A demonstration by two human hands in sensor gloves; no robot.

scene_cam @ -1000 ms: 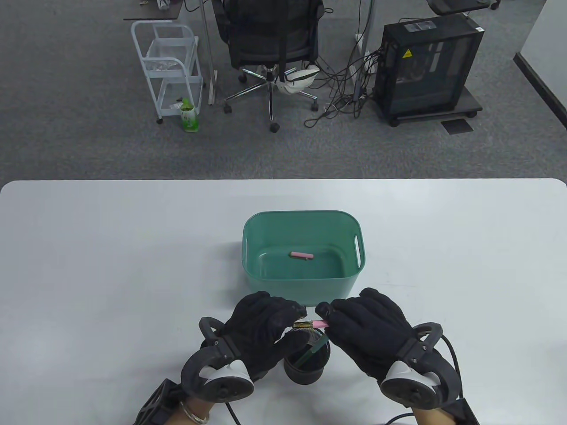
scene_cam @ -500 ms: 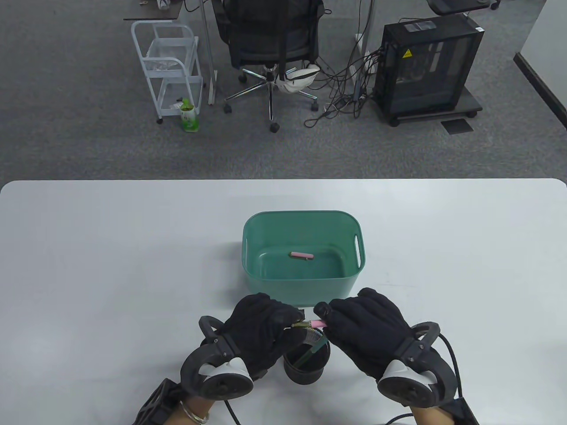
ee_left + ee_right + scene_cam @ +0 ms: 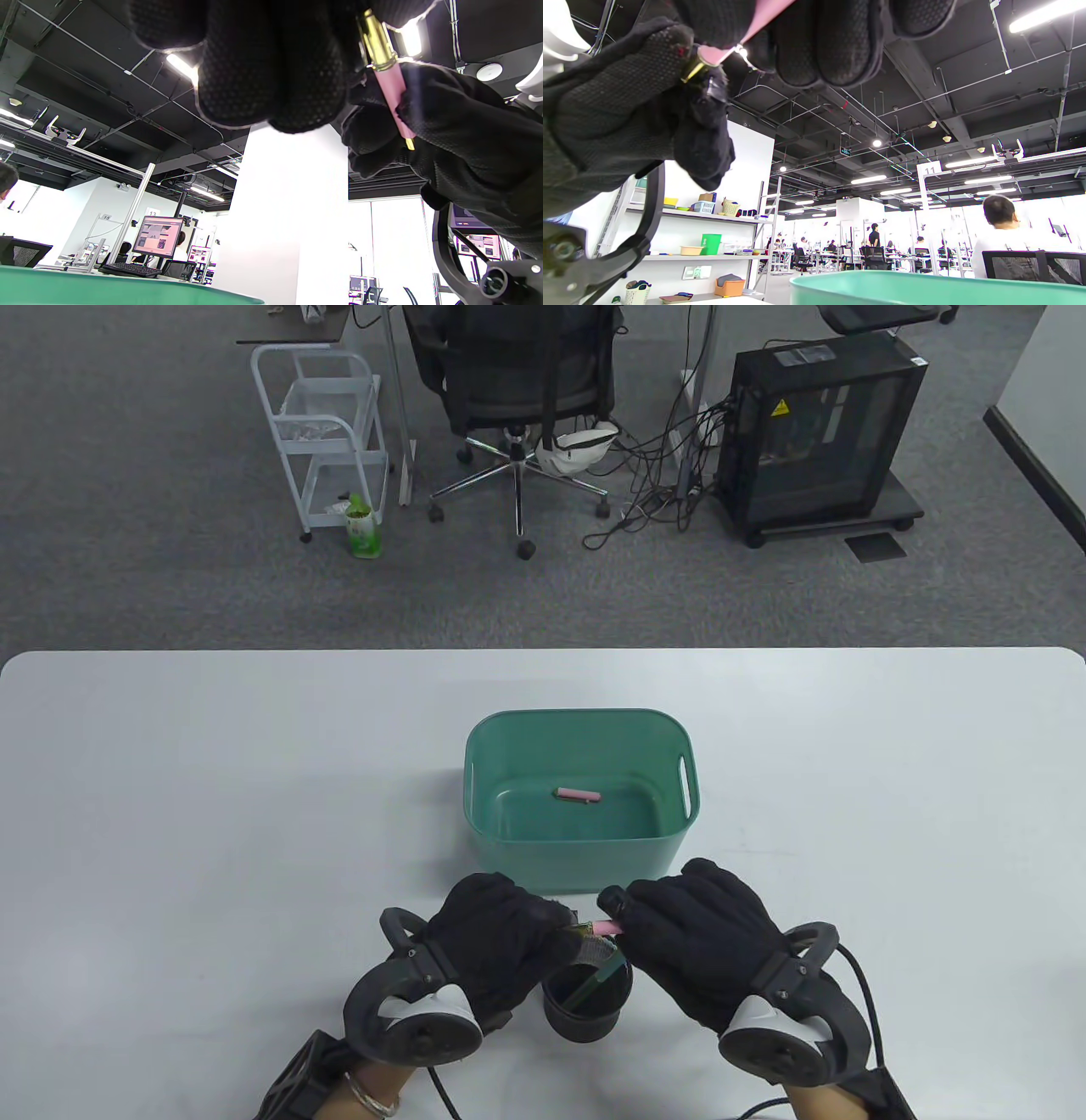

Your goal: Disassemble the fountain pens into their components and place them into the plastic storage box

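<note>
A pink fountain pen with a gold band hangs between both gloved hands just above a black pen cup, near the table's front edge. My left hand pinches the gold end of the pen. My right hand curls round the pink barrel. In the right wrist view the pink barrel runs up into my right fingers. The green plastic storage box stands just beyond the hands, and one pink pen part lies on its floor.
A green pen leans inside the black cup. The white table stretches to both sides of the box. Beyond the far edge stand an office chair, a white cart and a computer tower.
Both hands have drifted slightly left and closer together, so less of the pink pen shows between them. The box and the part inside it have not moved.
</note>
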